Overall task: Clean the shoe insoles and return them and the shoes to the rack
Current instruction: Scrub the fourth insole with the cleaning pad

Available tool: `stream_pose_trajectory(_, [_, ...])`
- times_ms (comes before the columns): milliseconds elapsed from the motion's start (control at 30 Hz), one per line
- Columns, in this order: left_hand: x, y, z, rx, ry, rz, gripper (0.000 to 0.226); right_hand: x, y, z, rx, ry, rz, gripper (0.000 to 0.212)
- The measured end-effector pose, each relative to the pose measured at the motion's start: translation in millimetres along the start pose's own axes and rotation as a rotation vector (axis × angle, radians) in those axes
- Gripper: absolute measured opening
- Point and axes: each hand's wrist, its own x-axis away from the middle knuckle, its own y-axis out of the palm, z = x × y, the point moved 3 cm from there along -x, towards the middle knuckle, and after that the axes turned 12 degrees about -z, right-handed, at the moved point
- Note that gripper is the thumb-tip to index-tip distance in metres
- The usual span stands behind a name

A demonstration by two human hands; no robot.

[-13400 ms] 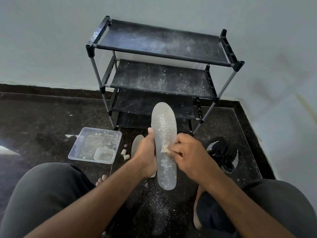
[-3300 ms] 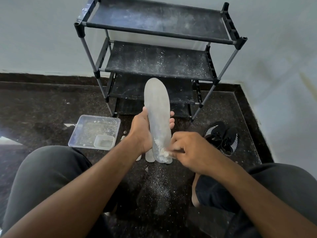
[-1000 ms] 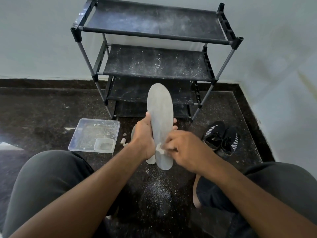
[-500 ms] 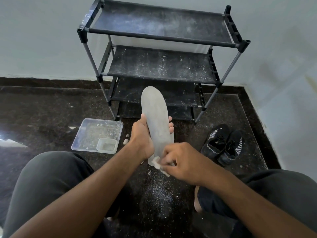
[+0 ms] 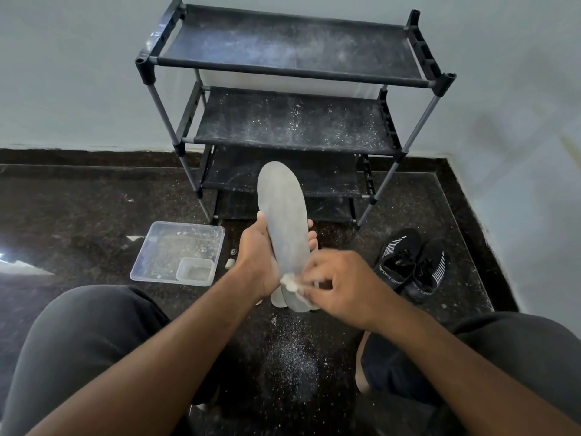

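A long grey insole (image 5: 283, 215) stands upright before me, toe end pointing toward the rack. My left hand (image 5: 257, 259) grips its lower half, thumb on the left edge and fingertips showing on the right. My right hand (image 5: 339, 281) pinches a small white wad (image 5: 290, 283) against the insole's heel end. Behind the heel, the tip of a second insole (image 5: 277, 298) shows on the floor, mostly hidden. Two black shoes with white stripes (image 5: 408, 262) lie on the floor at the right. The dusty black shoe rack (image 5: 292, 121) stands against the wall.
A clear plastic tray (image 5: 176, 253) holding a smaller tub sits on the floor at the left, with small pale bits (image 5: 230, 263) beside it. White powder (image 5: 292, 357) is scattered on the dark floor between my knees. A wall runs along the right.
The powder on the insole's face is gone since the earliest frame. In the last second my right hand has rubbed from mid-insole down to the heel end.
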Motion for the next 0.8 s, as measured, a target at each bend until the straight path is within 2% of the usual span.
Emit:
stream_pose_trajectory(67, [2.5, 2.5, -3.9, -0.093, -0.012, -0.018, 0.070, -2.8, -13.5, 6.4, 0.101, 0.020, 0.168, 0.019])
stream_pose_trajectory(133, [5.3, 6.5, -10.4, -0.166, -0.047, -0.048, 0.067, -10.3, -19.5, 11.8, 0.238, 0.069, 0.262, 0.017])
stream_pose_trajectory(267, [3.5, 8.0, -11.8, -0.230, -0.047, -0.118, 0.069, -23.5, -7.6, 11.7, 0.348, 0.081, 0.220, 0.018])
stream_pose_trajectory(433, [0.6, -3.2, 3.0, -0.115, 0.003, -0.050, 0.074, -22.8, 13.9, 2.9, 0.168, 0.019, -0.030, 0.032])
stream_pose_trajectory(467, [0.5, -4.2, 3.1, -0.103, 0.005, -0.050, 0.074, -21.0, 11.5, 2.5, 0.133, 0.014, -0.034, 0.033])
stream_pose_trajectory(533, [2.0, -3.7, 0.6, -0.141, -0.005, -0.065, 0.073, -18.7, -1.7, 3.5, 0.138, 0.026, 0.091, 0.029])
stream_pose_trajectory(600, [4.7, 0.8, -4.5, -0.195, -0.022, -0.098, 0.070, -19.4, -13.7, 4.6, 0.252, 0.056, 0.248, 0.022])
stream_pose_trajectory(633, [6.3, 3.5, -6.2, -0.208, -0.029, -0.118, 0.069, -21.3, -14.3, 5.3, 0.310, 0.074, 0.273, 0.021])
stream_pose_trajectory(700, [6.8, 6.5, -6.3, -0.216, -0.032, -0.143, 0.070, -25.3, -5.9, 5.0, 0.329, 0.072, 0.240, 0.020])
stream_pose_trajectory(800, [5.5, 2.7, 0.6, -0.179, -0.025, -0.116, 0.076, -23.7, 11.9, -0.1, 0.169, 0.028, 0.119, 0.023])
